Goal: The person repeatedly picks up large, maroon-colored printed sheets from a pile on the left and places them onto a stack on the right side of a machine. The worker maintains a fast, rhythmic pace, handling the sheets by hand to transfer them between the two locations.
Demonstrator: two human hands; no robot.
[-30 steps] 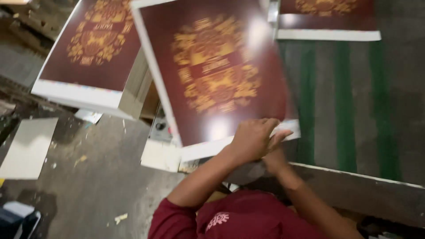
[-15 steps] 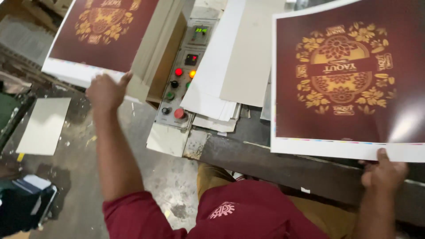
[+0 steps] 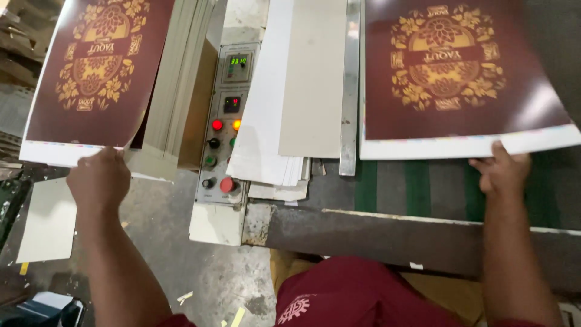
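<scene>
left hand (image 3: 100,180): gripped the near white edge of the left printed sheet (image 3: 97,66), dark maroon with a gold floral emblem, atop a tall stack of sheets (image 3: 175,91).
right hand (image 3: 501,172): pinched the near white margin of the right printed sheet (image 3: 460,79), same maroon and gold design, lying over green belts (image 3: 417,188).
between the hands: a control panel (image 3: 223,130) with red, orange and green buttons and two small lit displays; grey and white boards (image 3: 290,97) lay just beside it.
below: concrete floor (image 3: 163,242) with paper scraps, a pale board (image 3: 48,221) at left.
clothing: maroon garment (image 3: 357,293).
</scene>
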